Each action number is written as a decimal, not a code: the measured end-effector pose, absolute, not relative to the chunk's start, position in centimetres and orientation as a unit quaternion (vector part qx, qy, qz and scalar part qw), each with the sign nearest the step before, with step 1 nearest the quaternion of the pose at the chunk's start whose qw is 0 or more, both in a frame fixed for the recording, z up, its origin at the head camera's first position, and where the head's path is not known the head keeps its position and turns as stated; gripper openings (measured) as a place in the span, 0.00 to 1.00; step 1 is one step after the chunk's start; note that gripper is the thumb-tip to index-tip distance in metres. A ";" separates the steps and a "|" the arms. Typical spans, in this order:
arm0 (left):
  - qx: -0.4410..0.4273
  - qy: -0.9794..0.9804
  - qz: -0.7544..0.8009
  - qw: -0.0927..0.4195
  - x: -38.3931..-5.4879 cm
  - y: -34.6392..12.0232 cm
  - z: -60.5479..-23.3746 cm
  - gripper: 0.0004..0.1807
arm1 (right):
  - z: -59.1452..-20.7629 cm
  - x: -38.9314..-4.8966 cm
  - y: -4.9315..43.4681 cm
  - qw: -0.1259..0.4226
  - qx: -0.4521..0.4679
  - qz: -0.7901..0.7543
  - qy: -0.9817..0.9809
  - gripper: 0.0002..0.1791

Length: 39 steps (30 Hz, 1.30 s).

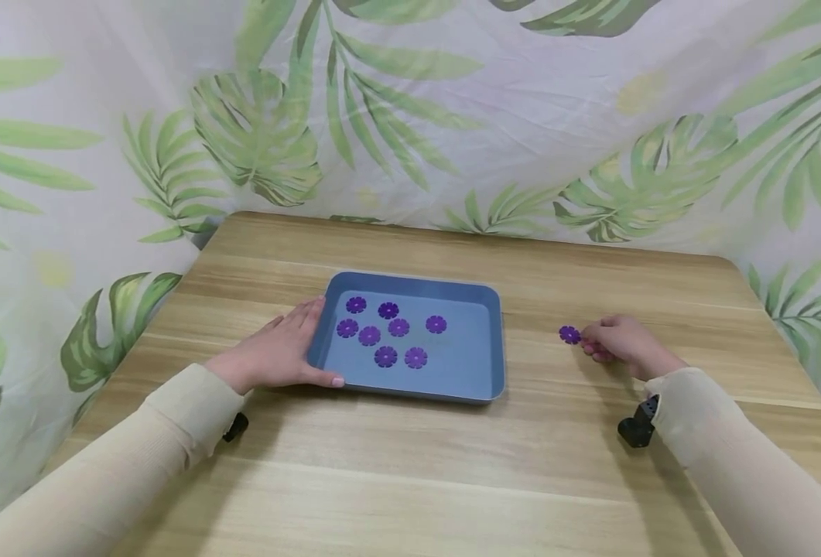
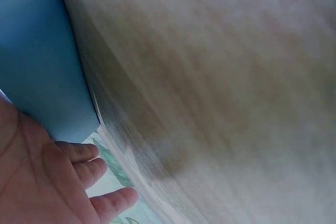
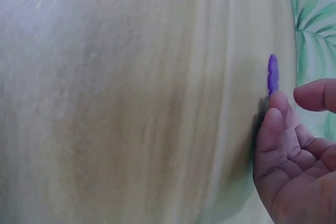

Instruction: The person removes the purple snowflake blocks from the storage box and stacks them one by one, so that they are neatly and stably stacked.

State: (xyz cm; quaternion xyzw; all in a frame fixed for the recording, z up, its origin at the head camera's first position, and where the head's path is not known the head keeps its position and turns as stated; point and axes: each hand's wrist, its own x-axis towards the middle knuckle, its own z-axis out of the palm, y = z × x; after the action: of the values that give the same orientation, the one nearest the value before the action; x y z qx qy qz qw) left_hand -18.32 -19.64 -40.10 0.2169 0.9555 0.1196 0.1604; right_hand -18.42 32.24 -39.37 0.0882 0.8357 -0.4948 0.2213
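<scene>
- Purple notched disc, head view: pinched at its edge by the right hand, its face with a small pale centre turned to the camera. It is to the right of the blue tray — well apart from it — over the wooden table.
- Head view, left side: the left hand grasps nothing; it rests against the tray's left end, fingers extended along that side and thumb reaching to the near left corner.
- Inside the tray are eight similar purple discs, most gathered toward the left half, one farther right, some a darker purple than others.
- Pale sleeves cover both forearms; a black device shows under the right cuff. A leafy backdrop hangs beyond the table.
- Left wrist view: palm and fingers lie beside the tray's blue wall, the visible fingers unclenched; blurred wood grain fills much of the rest.
- Right wrist view: the disc appears edge-on — a thin purple strip just beyond the fingertips, near the table's edge. The contact is partly hidden, so from here alone I cannot tell how the fingers pinch it.
</scene>
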 end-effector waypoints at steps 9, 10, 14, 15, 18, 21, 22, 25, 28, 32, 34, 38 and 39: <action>0.234 0.961 0.063 0.133 -18.1 -19.7 -39.9 0.81 | -37.9 -19.2 28.4 0.220 0.028 -0.514 0.829 0.24; 0.233 0.961 0.062 0.134 -18.1 -19.8 -39.9 0.81 | -37.5 -19.3 27.6 0.222 0.024 -0.515 0.827 0.25; 0.226 0.963 0.060 0.137 -18.0 -19.8 -39.8 0.82 | -36.5 -19.7 24.1 0.228 0.008 -0.528 0.818 0.28; 0.224 0.963 0.060 0.138 -18.0 -19.8 -39.8 0.82 | -36.3 -19.8 23.4 0.229 0.005 -0.534 0.814 0.28; 0.220 0.964 0.062 0.137 -18.0 -19.8 -39.7 0.82 | -35.9 -20.2 21.5 0.233 -0.002 -0.546 0.805 0.27; 0.221 0.963 0.062 0.139 -18.0 -19.7 -39.7 0.82 | -35.8 -20.6 19.9 0.236 -0.007 -0.545 0.804 0.26; 0.222 0.963 0.061 0.140 -18.0 -19.7 -39.7 0.82 | -35.8 -20.8 19.5 0.238 -0.009 -0.542 0.806 0.26; 0.225 0.962 0.062 0.140 -18.2 -19.6 -39.8 0.81 | -36.1 -21.3 18.3 0.242 -0.011 -0.529 0.813 0.27; 0.226 0.962 0.060 0.139 -18.2 -19.6 -39.8 0.81 | -36.5 -21.9 17.3 0.250 -0.016 -0.518 0.818 0.27; 0.222 0.963 0.056 0.140 -18.2 -19.7 -39.9 0.82 | -37.0 -22.3 16.0 0.260 -0.014 -0.508 0.821 0.25; 0.222 0.963 0.056 0.141 -18.2 -19.7 -40.0 0.82 | -37.1 -22.4 15.5 0.262 -0.010 -0.499 0.826 0.23; 0.225 0.962 0.061 0.139 -18.2 -19.6 -40.0 0.81 | -37.4 -22.6 14.9 0.256 -0.017 -0.467 0.846 0.21; 0.225 0.962 0.061 0.140 -18.2 -19.6 -40.0 0.81 | -37.5 -22.6 14.8 0.256 -0.022 -0.460 0.850 0.21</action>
State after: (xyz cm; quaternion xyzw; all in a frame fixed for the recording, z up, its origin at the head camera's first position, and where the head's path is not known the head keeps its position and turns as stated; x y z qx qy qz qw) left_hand -18.18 -19.60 -40.01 0.2250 0.9623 0.0615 0.1400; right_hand -22.59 14.81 -37.47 -0.0225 0.8502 -0.4596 0.2560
